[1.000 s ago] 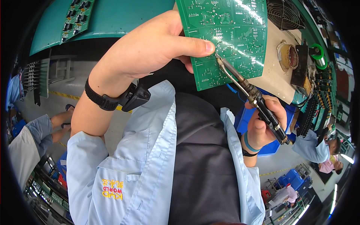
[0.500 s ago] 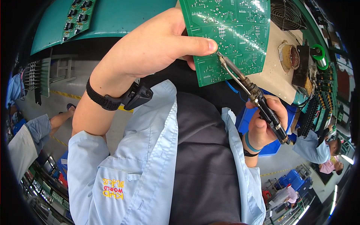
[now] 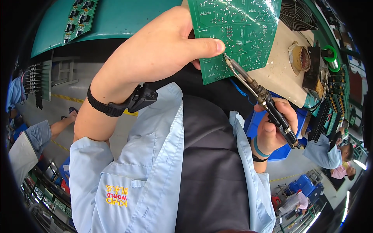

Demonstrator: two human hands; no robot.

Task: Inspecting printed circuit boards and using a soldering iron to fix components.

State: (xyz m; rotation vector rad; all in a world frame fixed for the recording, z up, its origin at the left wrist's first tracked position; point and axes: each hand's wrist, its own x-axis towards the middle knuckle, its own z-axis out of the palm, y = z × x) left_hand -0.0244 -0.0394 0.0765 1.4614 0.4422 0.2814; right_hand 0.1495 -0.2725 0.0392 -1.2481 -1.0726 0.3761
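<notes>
My left hand (image 3: 182, 44) grips a green circuit board (image 3: 252, 42) by its left edge, thumb on the face toward me and the other fingers mostly hidden behind. Silvery solder points dot the board, which is held up and tilted. In my right hand (image 3: 281, 126) is a black-handled soldering iron (image 3: 266, 99) with a thin metal tube along its shaft. Its tip meets the board, or hovers just over it, right below my left thumb; I cannot tell which.
Another board with black parts (image 3: 81, 19) lies on the teal mat (image 3: 116, 19) at far left. On the right are a round fan grille (image 3: 297, 16), a soldering-tip cleaning pot (image 3: 301, 58), a green spool (image 3: 331, 59) and a blue bin (image 3: 279, 153). Other people are farther off.
The circuit board has tilted a little, its lower right corner rising. My left hand has turned slightly with it. The soldering iron's tip has shifted slightly left.
</notes>
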